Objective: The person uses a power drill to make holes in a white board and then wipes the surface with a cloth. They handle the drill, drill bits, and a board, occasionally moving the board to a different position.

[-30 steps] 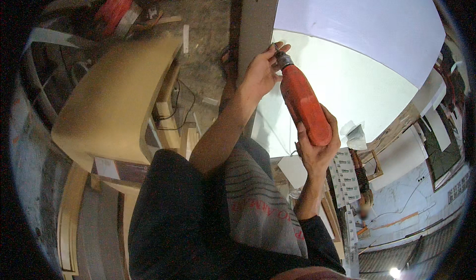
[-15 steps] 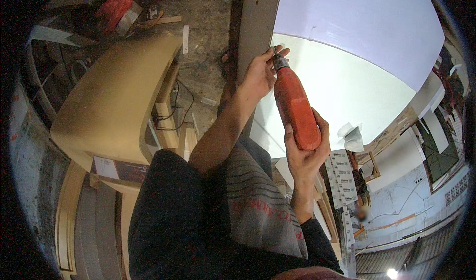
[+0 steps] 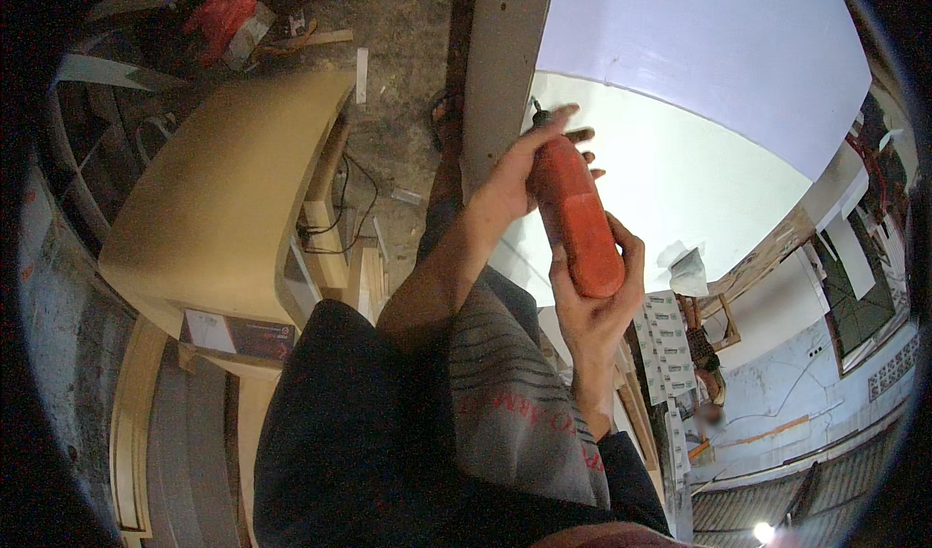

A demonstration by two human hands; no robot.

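Note:
A long red drill [image 3: 580,223] with a dark nose and a thin metal bit [image 3: 535,104] points away from me, over the white panel's left edge. At its rear end my right hand [image 3: 599,320] is closed round the body, with fingers on the right side and thumb on the left. Its underside, and any handle there, is hidden. My left hand [image 3: 510,174] lies round the front of the drill. One digit stretches across by the nose, and other fingertips stick out on the right side. The white panel [image 3: 670,179] is below both hands.
A pale lilac sheet [image 3: 718,53] covers the panel's far part, bordered by a grey-brown board [image 3: 503,53]. A curved tan piece [image 3: 223,179] stands left, near black cable [image 3: 364,208]. Crumpled clear plastic [image 3: 687,270] lies right. Another person's arm [image 3: 707,349] shows beyond.
My left hand has slid back from the drill's tip onto its front body, uncovering the bit. The drill's nose has come slightly nearer. My right hand keeps its hold.

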